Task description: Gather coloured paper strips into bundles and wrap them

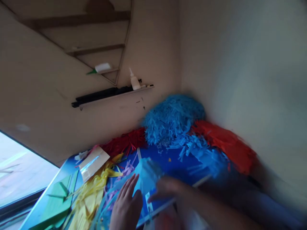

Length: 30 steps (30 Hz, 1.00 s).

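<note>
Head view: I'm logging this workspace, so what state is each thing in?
Left hand: open, thumb apart
Right hand: blurred, grip unclear
Light-blue paper: near both hands, partly blurred
Blue fringe pile: heaped, cut into strips
Bright-red bundle: lying beside the wall
Yellow strips: loose, tangled
Green sheets: lying, overlapping
White bottle: upright
Green-tipped bottle: on its side

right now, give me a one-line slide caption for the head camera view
Left hand and blurred right hand at light blue paper over a blue table, yellow paper strips nearby.
</note>
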Available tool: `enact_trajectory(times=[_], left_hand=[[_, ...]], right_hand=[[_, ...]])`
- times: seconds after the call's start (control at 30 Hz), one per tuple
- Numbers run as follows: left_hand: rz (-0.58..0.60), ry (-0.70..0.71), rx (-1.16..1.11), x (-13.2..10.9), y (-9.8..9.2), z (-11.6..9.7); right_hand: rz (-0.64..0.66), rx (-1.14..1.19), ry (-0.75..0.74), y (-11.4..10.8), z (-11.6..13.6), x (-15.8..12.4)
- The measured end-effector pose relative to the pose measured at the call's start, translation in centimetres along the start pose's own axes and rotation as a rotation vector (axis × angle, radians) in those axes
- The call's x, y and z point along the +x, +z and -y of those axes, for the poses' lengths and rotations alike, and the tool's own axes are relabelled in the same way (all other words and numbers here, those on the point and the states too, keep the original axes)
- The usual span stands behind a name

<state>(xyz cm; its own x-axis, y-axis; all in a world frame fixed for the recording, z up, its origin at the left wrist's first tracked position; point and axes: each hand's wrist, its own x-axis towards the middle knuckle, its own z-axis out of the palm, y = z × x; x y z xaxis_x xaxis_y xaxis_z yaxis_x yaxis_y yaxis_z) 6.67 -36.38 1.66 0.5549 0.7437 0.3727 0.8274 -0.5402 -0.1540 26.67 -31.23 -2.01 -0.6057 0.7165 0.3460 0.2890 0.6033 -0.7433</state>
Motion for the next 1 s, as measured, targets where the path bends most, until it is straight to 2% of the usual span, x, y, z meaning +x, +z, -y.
enact_trajectory(times=[0.1,0.17,0.23,0.27,0.3,0.33,0.43,0.47,0.53,0.6,0.63,0.7,0.8,0.83,0.9,1.0], left_hand=[[0.14,0.037,-0.124,1.1,4.8,-3.3],[0.229,0.009,-0.216,2.1,7.2,-5.4],[0.272,-0.034,-0.302,3.0,8.6,-6.9],[0.277,-0.048,-0.346,3.4,9.0,-7.3],[0.275,-0.053,-0.385,3.7,9.2,-7.5],[0.271,-0.053,-0.417,3.9,9.2,-7.5],[0.265,-0.017,-0.459,4.1,8.5,-7.4],[0.253,-0.029,-0.443,3.8,8.3,-7.6],[0.189,-0.109,-0.386,2.6,8.1,-8.6],[0.131,-0.182,-0.358,1.0,8.5,-10.6],[0.147,-0.137,-0.402,0.2,8.9,-11.9],[0.264,-0.004,-0.524,-0.7,9.6,-14.7],[0.186,-0.088,-0.462,0.2,9.9,-17.3],[0.16,-0.123,-0.414,1.0,9.7,-17.5],[0.182,-0.171,-0.342,2.6,9.1,-16.6],[0.242,-0.249,-0.293,4.2,7.9,-12.7]], right_hand=[[-0.082,-0.284,0.198,-5.5,-2.1,-6.5],[-0.09,-0.451,0.319,-8.9,-2.3,-10.5],[-0.206,-0.638,0.494,-10.8,-1.5,-13.4],[-0.283,-0.711,0.541,-11.0,-0.9,-14.3],[-0.34,-0.754,0.533,-10.5,-0.3,-14.7],[-0.349,-0.758,0.46,-9.6,0.1,-14.6],[-0.151,-0.647,0.116,-5.0,-0.4,-12.3],[-0.134,-0.622,0.075,-3.6,-1.0,-11.1],[-0.199,-0.592,0.096,-1.7,-2.6,-8.8],[-0.28,-0.583,0.137,-1.1,-3.8,-7.2],[-0.299,-0.593,0.137,-1.3,-4.0,-6.7],[-0.331,-0.649,0.117,-1.9,-4.0,-6.2],[-0.42,-0.752,0.059,-2.9,-3.2,-6.3],[-0.451,-0.772,0.03,-3.1,-3.0,-6.4],[-0.479,-0.785,-0.033,-3.2,-2.9,-7.0],[-0.477,-0.769,-0.083,-2.6,-3.2,-8.0]])
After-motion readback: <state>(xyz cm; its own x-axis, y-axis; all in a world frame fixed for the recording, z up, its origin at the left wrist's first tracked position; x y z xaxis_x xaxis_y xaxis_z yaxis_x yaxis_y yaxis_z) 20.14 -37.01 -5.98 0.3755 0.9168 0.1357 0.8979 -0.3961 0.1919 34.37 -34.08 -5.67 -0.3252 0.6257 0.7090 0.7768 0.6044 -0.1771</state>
